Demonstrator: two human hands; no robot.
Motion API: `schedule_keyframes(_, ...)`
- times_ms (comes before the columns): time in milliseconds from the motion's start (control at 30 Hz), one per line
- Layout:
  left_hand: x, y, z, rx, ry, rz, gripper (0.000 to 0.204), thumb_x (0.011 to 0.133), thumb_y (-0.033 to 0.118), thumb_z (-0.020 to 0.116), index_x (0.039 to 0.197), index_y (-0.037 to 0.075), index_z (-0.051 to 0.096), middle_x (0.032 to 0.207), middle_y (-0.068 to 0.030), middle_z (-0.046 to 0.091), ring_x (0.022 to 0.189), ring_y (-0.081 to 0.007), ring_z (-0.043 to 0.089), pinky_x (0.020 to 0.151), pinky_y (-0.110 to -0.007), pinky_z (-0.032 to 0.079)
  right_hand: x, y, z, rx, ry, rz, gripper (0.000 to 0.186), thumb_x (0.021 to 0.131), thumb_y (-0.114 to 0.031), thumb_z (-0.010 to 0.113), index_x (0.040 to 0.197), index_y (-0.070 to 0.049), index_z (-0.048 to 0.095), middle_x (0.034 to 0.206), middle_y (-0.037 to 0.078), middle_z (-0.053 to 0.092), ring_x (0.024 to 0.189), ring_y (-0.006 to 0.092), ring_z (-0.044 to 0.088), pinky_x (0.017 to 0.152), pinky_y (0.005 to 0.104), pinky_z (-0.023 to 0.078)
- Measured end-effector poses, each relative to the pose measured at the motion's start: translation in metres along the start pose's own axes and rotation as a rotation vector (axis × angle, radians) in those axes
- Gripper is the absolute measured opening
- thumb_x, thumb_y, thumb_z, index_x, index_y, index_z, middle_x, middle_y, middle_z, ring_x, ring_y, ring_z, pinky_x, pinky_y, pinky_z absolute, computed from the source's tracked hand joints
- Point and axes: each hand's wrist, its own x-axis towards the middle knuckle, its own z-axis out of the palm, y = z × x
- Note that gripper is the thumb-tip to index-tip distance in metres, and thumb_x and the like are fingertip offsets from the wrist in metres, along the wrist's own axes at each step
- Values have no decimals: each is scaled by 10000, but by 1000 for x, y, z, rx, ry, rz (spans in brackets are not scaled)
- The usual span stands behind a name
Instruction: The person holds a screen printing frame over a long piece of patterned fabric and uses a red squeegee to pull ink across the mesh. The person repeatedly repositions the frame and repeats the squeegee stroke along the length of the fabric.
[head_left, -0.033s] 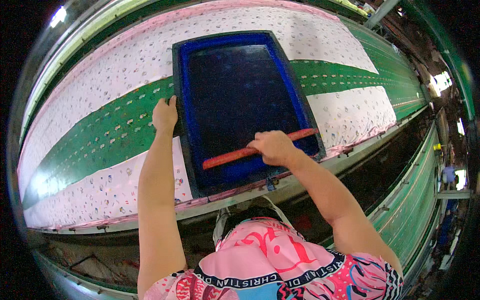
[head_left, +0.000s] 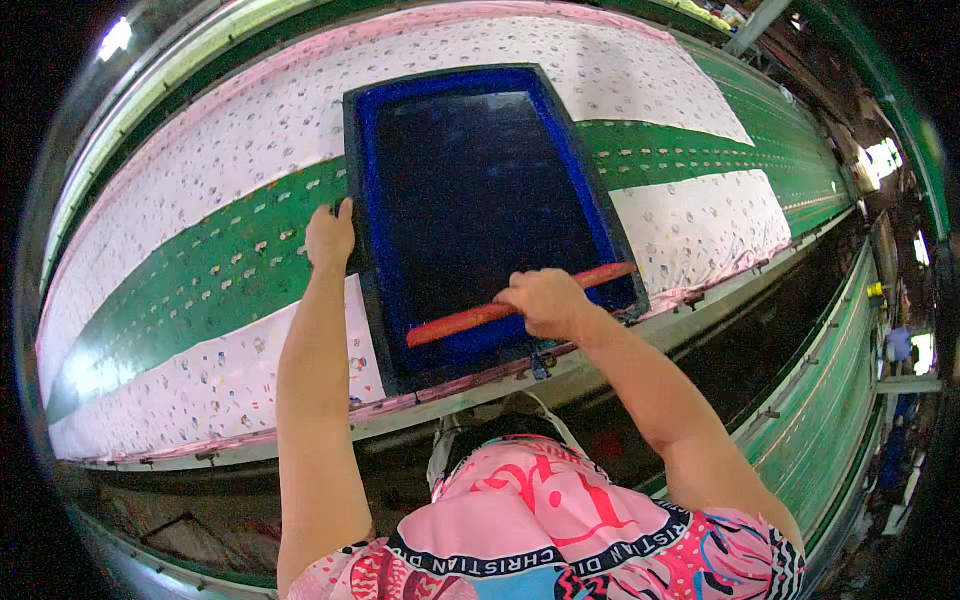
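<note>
A large screen-printing frame [head_left: 383, 345] with a dark rim, a blue border and a nearly black mesh lies across the long table. At its left side my left hand [head_left: 330, 236] is closed on the edge, where a handle or part of the rim is mostly hidden by the fingers. My right hand [head_left: 548, 303] grips a long red-orange squeegee [head_left: 455, 325] around its middle. The squeegee lies slantwise over the near end of the screen, its right end farther from me than its left.
White fabric [head_left: 260, 120] with small printed figures covers the table in two bands. Between them runs a green strip [head_left: 200, 260] with rows of small marks. The table's near rail [head_left: 240, 452] carries small clamps. Another green table [head_left: 815, 400] stands at right, across a dark gap.
My right hand and the squeegee have shifted very slightly toward me. My left hand keeps its hold at the frame's left side.
</note>
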Motion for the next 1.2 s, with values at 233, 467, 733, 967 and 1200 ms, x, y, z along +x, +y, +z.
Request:
schedule_keyframes(233,-75,-20,21,-300,75,-8,696,931,474,871,1393,-31,739,1322,-299,761,1235,-471,727,1098,-511,547,-55,-34,12,29,71,4,467,815,-288,857,1256,-142,805,1138,125,719,1127,363,719,979,509,573)
schedule_keyframes(467,-85,-2,33,-265,287,-25,642,896,381,903,1378,-11,742,1255,-246,791,1167,-443,758,1031,-508,577,-78,-6,26,207,266,-182,544,876,-467,870,1243,-75,780,1259,178,737,1202,393,701,997,546,562)
schedule_keyframes(733,-81,-11,33,-110,326,-23,587,960,499,860,1175,-44,800,1107,-259,821,1025,-472,774,928,-536,594,-138,120,10,428,440,-175,467,947,-359,838,1316,-87,749,1378,194,733,1316,435,672,1153,555,520)
schedule_keyframes(967,-72,-27,39,43,409,79,648,1003,554,814,1200,-63,800,1153,-275,821,1039,-479,773,942,-541,587,-126,224,19,505,601,153,739,1051,-416,751,1671,-98,504,1744,302,384,1610,518,380,1345,593,315)
schedule_keyframes(1200,-81,-6,36,0,254,-51,667,1022,438,831,1326,-145,717,1256,-333,777,1147,-498,734,1032,-523,559,-89,240,41,894,716,268,623,1066,-179,719,1644,-59,519,1696,283,459,1609,467,414,1352,526,326)
